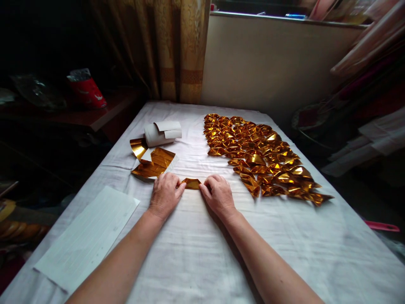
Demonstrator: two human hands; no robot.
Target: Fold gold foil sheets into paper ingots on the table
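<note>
A small folded strip of shiny gold paper (191, 184) lies low over the white cloth, stretched between my two hands. My left hand (166, 191) pinches its left end between thumb and fingers. At the other end, my right hand (218, 192) grips it the same way. Just beyond my left hand are loose gold foil sheets (161, 160), partly curled. To the right of my right hand, many folded gold paper pieces (253, 158) lie in close rows.
A curled white paper roll (163, 133) rests behind the gold sheets. A flat white sheet (91, 236) lies at left on the cloth-covered table (196, 261). A red container (88, 93) stands on a dark side table. Curtain (177, 50) and wall border the far edge.
</note>
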